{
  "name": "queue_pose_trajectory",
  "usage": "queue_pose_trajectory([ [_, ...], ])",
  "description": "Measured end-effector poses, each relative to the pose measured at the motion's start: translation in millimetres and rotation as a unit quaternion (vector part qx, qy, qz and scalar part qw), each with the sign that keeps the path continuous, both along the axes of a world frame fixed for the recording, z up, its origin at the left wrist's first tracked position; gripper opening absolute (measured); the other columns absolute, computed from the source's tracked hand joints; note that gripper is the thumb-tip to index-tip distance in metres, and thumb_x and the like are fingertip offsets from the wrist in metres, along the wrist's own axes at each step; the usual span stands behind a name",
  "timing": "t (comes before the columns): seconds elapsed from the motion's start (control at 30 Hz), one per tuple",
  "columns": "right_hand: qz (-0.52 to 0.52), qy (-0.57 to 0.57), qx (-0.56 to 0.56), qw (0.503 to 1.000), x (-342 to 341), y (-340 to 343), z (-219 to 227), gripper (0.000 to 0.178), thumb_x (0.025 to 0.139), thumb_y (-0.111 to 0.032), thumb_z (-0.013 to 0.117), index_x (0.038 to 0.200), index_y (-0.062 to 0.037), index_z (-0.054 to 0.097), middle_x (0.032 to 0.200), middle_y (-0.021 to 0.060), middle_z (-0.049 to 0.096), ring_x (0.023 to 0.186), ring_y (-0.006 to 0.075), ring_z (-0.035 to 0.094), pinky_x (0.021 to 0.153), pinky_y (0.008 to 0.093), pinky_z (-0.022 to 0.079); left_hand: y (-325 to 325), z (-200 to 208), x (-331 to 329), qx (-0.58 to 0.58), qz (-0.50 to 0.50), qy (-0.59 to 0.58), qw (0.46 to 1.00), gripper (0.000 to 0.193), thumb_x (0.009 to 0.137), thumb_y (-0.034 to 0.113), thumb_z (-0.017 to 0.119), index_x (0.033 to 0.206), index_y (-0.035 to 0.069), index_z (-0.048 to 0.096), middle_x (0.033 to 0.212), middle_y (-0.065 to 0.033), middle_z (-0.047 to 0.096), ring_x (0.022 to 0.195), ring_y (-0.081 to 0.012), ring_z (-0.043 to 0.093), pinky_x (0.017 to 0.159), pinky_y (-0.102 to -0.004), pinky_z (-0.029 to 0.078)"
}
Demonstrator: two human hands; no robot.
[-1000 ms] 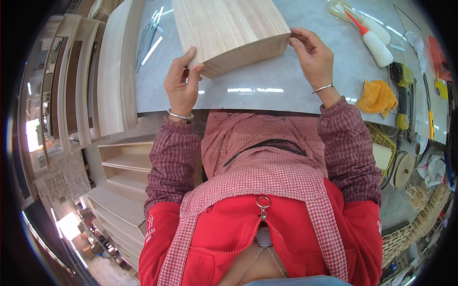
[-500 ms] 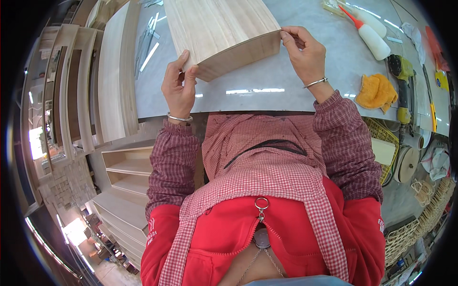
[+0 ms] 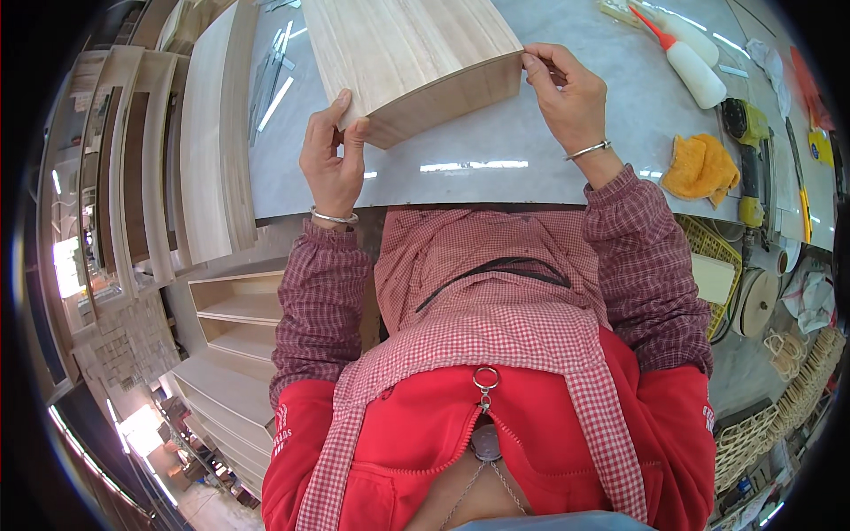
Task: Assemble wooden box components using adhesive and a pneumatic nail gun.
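Note:
A pale wooden box (image 3: pixel 412 49) rests on the grey worktable (image 3: pixel 398 181), set at a slant, with its near side facing me. My left hand (image 3: pixel 335 150) grips its near left corner, thumb and fingers pinching the edge. At the near right corner, my right hand (image 3: pixel 567 93) pinches the edge between thumb and curled fingers. The far end of the box runs out of the picture, so its back is hidden.
Stacked wooden boards (image 3: pixel 212 133) stand left of the table. Thin strips (image 3: pixel 276 103) lie beside the box. On the right are a white glue bottle (image 3: pixel 695 75) with a red nozzle, an orange cloth (image 3: pixel 699 168) and a yellow-green power drill (image 3: pixel 745 124). Wooden shelf frames (image 3: pixel 239 305) sit lower left.
Almost nothing differs. Both hands keep their hold on the box corners, and the right hand has shifted very slightly.

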State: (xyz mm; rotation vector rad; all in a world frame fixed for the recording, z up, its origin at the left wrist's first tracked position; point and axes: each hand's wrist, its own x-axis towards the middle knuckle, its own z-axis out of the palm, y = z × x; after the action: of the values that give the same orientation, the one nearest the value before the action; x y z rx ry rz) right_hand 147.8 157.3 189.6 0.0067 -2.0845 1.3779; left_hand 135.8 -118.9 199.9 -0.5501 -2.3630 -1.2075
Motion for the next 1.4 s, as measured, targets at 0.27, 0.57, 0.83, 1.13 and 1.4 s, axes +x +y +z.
queue_pose_trajectory([
  [0.27, 0.008, 0.043, -0.014, 0.999, 0, -2, 8, 0.018, 0.082, -0.004, 0.063, 0.098, -0.0074, 0.07, 0.084, -0.0011, 0.071, 0.066, 0.0107, 0.062, 0.062, 0.0198, 0.049, 1, 0, 0, 0.011, 0.002, 0.0, 1.0, 0.03, 0.086, 0.017, 0.068, 0.113, 0.004, 0.063, 0.084, -0.0012, 0.058, 0.062, -0.0085, 0.046, 0.057, -0.0201, 0.04],
  [0.57, 0.113, 0.001, 0.02, 0.993, -8, 9, 9, 0.022, 0.087, -0.003, 0.06, 0.107, -0.0084, 0.069, 0.103, 0.001, 0.07, 0.087, 0.0095, 0.065, 0.081, 0.0171, 0.049, -1, 14, 4, -0.133, 0.055, 0.073, 0.987, 0.033, 0.081, 0.02, 0.072, 0.111, 0.008, 0.064, 0.096, -0.0035, 0.058, 0.079, -0.0135, 0.051, 0.068, -0.0237, 0.043],
  [0.83, 0.114, 0.024, -0.036, 0.992, -11, 5, 6, 0.023, 0.083, 0.002, 0.06, 0.099, -0.0099, 0.072, 0.097, -0.0047, 0.071, 0.079, 0.006, 0.064, 0.072, 0.0151, 0.049, 42, 40, -9, -0.184, -0.041, 0.184, 0.965, 0.034, 0.073, 0.013, 0.074, 0.107, 0.012, 0.068, 0.112, -0.0054, 0.061, 0.093, -0.0175, 0.055, 0.079, -0.0285, 0.047],
  [1.13, 0.108, 0.026, -0.015, 0.994, -12, 6, 5, 0.024, 0.083, 0.003, 0.06, 0.099, -0.0095, 0.072, 0.098, -0.004, 0.071, 0.08, 0.0059, 0.065, 0.074, 0.0146, 0.05, 55, 17, -23, -0.192, -0.044, 0.227, 0.954, 0.033, 0.072, 0.009, 0.071, 0.105, 0.009, 0.067, 0.108, -0.0014, 0.063, 0.09, -0.0179, 0.058, 0.081, -0.0293, 0.045],
  [1.4, 0.136, 0.018, -0.069, 0.988, -11, 9, 5, 0.024, 0.083, 0.002, 0.061, 0.1, -0.0107, 0.073, 0.097, -0.0033, 0.072, 0.074, 0.0041, 0.062, 0.069, 0.0136, 0.048, 56, 18, -20, -0.216, -0.04, 0.236, 0.947, 0.033, 0.074, 0.006, 0.07, 0.106, 0.008, 0.067, 0.108, -0.0015, 0.064, 0.09, -0.0177, 0.058, 0.08, -0.0284, 0.046],
])
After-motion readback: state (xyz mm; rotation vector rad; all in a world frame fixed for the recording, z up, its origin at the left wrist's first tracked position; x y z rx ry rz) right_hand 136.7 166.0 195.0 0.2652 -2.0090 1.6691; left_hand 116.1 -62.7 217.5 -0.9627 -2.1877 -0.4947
